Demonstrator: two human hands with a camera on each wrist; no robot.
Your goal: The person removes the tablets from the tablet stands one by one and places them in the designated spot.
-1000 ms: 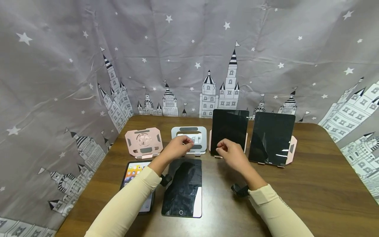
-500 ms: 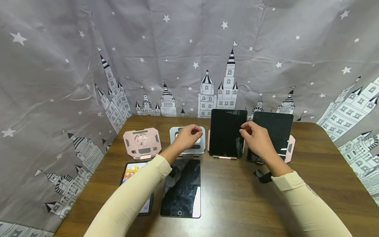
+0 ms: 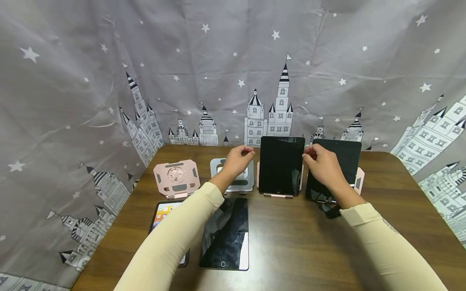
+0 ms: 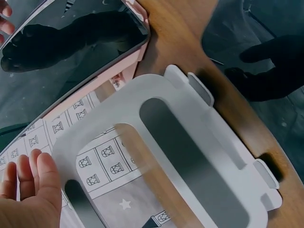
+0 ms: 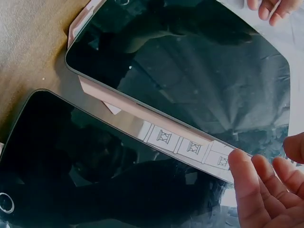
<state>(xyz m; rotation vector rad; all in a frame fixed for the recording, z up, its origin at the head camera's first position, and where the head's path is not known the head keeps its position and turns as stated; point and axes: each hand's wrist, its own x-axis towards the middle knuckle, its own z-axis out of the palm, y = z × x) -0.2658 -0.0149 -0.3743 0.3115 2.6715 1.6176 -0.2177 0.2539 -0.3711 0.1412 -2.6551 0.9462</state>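
A black-screened tablet leans upright on a pink stand, near the table's back edge. Beside its right edge is my right hand; in the right wrist view the fingers are loosely bent, with the thumb apart and nothing between them. To the tablet's left, my left hand overlaps a grey-white stand in the head view. The left wrist view shows its fingers gently bent beside the stand's rim, holding nothing. Another dark tablet leans on a pink stand at the right, partly behind my right hand.
An unoccupied pink stand is at the back left. In front of the stands lie a dark tablet and a tablet with a lit screen, the latter mostly under my left sleeve. A grey castle-print curtain hangs behind the table.
My right hand has moved right and back, from in front of the middle tablet to its right edge. My left hand has shifted right and back, towards the tablet's left side.
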